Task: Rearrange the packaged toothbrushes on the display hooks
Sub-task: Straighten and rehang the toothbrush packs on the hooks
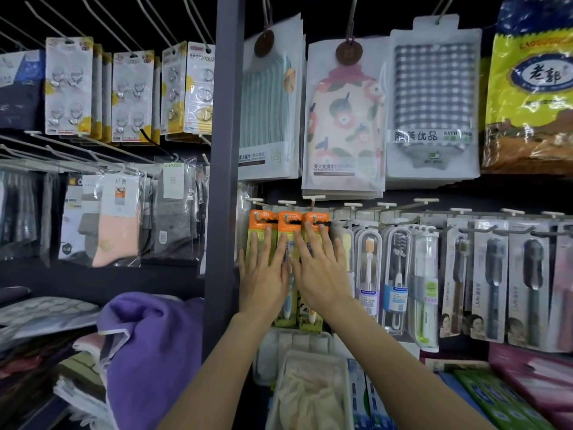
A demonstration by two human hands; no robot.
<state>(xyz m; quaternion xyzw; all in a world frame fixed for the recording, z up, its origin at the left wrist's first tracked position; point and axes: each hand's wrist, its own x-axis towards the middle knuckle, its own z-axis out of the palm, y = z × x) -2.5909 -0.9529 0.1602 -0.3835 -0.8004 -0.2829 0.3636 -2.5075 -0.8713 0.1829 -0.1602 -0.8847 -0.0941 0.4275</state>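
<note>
Toothbrush packs with orange header cards (pixel 290 221) hang three across on the display hooks (pixel 313 198) just right of the dark upright post (pixel 221 181), about the middle of the frame. Both hands are laid flat on them. Left hand (pixel 263 274) sits on the left and middle packs, fingers (pixel 268 240) straight and a bit spread, pressing rather than gripping. Right hand (pixel 319 271) covers the middle and right packs, fingers also straight and fanned out, tips up near the orange cards, nothing curled around anything as far as I can see

To the right along the same row hang more toothbrushes in clear packs (pixel 397 274), then darker ones (pixel 493 280) toward the right edge. Above them, bath towels in frosted bags (pixel 344 119) and a checked one (pixel 434 97) at upper right. Left of the post: socks (pixel 114 218) at mid-left, wall hook packs (pixel 69 85) at upper left, and a purple towel (pixel 152 346) at lower left. A white basket (pixel 279 395) sits below the hands
</note>
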